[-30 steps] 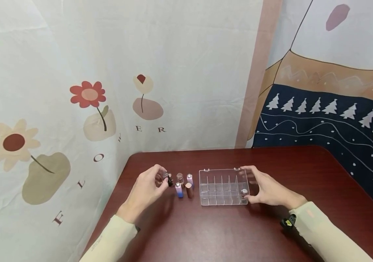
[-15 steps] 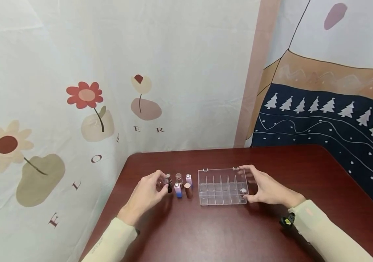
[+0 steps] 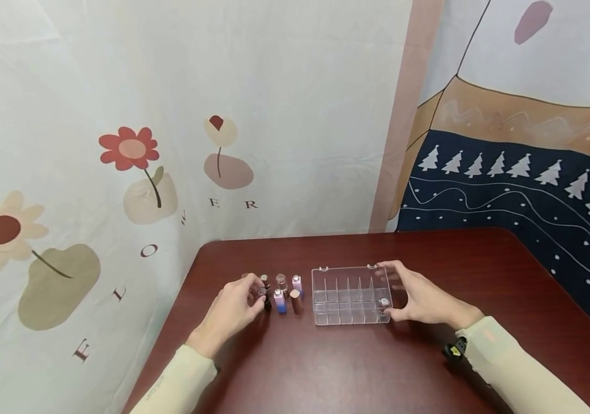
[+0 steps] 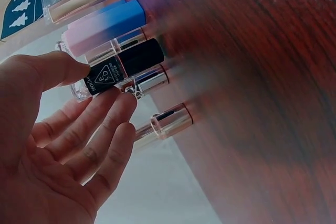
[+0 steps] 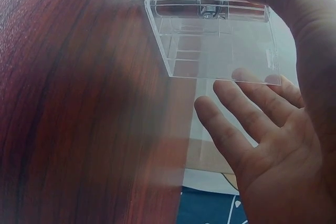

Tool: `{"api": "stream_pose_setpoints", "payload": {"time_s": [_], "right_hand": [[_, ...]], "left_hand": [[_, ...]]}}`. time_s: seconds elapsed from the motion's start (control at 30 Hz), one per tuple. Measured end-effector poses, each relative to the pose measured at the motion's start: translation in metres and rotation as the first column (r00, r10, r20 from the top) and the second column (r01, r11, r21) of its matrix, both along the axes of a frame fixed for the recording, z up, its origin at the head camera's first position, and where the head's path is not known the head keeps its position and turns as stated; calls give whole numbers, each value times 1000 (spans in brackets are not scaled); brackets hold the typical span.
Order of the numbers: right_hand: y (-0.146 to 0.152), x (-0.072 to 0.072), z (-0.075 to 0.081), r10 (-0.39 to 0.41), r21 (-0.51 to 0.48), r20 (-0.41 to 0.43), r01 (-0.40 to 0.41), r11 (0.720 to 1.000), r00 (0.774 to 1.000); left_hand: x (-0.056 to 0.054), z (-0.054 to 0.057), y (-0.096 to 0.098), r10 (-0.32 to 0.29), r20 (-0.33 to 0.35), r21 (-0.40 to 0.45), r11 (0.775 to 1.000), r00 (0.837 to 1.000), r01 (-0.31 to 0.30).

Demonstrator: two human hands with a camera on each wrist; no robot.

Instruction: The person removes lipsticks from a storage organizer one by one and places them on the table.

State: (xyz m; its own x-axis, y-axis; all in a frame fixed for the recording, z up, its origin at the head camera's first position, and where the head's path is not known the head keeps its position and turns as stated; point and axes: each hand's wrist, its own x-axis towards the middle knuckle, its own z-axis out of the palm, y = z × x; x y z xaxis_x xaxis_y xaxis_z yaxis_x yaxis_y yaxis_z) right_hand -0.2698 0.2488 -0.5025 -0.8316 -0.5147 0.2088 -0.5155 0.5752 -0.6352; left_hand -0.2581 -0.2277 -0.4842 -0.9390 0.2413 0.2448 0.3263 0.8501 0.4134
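Note:
My left hand (image 3: 230, 306) pinches a black lipstick tube (image 4: 131, 61) with a clear end between thumb and fingers, at the left of a small group of lipsticks. In the left wrist view the tube overlaps others behind it. Beside it stand a pink-and-blue lipstick (image 3: 280, 302) and a brown tube (image 3: 297, 301). At the right, my right hand (image 3: 421, 296) holds the side of a clear divided box (image 3: 354, 323), thumb at the front and fingers toward the back. One clear-topped tube (image 5: 210, 4) sits in the box's right front compartment.
Behind the front pair stand a clear-capped tube (image 3: 282, 282) and a second pink lipstick (image 3: 297, 283). A gold-toned tube (image 4: 170, 123) shows beyond my left fingers. The dark red table (image 3: 336, 368) meets a printed cloth (image 3: 300, 144) at the back.
My left hand has brought the black tube down and slightly nearer to me, from tilted to more upright, beside the group. The right hand and the box stay in place.

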Motion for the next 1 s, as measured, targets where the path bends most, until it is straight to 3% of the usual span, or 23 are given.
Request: {"api": "stream_pose_setpoints", "payload": {"time_s": [0.6,1.0], "right_hand": [[1,1,1,23,-20,-33,-24,1000,999],[1,2,2,26,-32,-19,-26,999,999]], "left_hand": [[2,1,-1,8,20,9,1000,1000,-8],[10,10,1,5,-106,-4,1000,994,-6]]}}
